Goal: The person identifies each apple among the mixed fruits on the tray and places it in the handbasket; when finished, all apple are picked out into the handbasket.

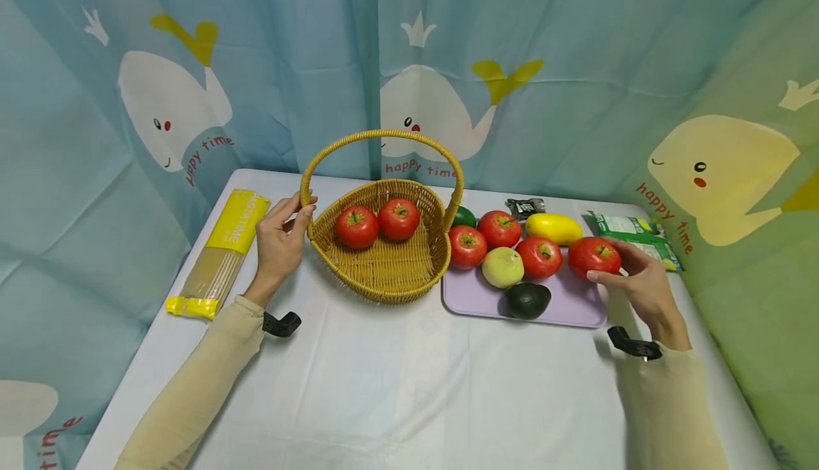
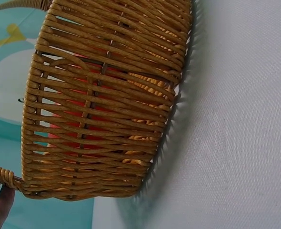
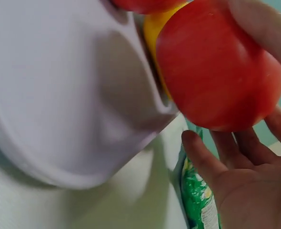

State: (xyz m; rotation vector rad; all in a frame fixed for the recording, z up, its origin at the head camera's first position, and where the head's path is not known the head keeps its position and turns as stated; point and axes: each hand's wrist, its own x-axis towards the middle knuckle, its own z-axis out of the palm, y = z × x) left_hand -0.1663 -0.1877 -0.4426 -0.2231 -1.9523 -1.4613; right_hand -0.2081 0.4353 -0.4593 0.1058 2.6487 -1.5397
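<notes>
My left hand [image 1: 280,241] grips the wicker basket [image 1: 390,281] where its arched handle [image 1: 384,133] meets the rim on the left; fingertips show there in the left wrist view. Two red apples [image 1: 356,227] lie inside the basket. Over the right end of the lilac tray [image 1: 579,306], my right hand [image 1: 645,286] holds a red apple [image 1: 593,257] between thumb and fingers. In the right wrist view this apple [image 3: 221,67] hangs above the tray's edge. On the tray are several more red apples [image 1: 539,257], a pale green round fruit [image 1: 502,267], a dark avocado [image 1: 527,301] and a yellow oblong fruit [image 1: 554,228].
A yellow pack of pasta [image 1: 220,253] lies left of my left hand. Behind the tray sits a small black packet [image 1: 526,207]. Green packets [image 1: 640,237] lie beyond my right hand. A dark green item [image 1: 463,217] is partly hidden by the basket handle. Curtains [image 1: 333,65] border the white table [image 1: 384,385].
</notes>
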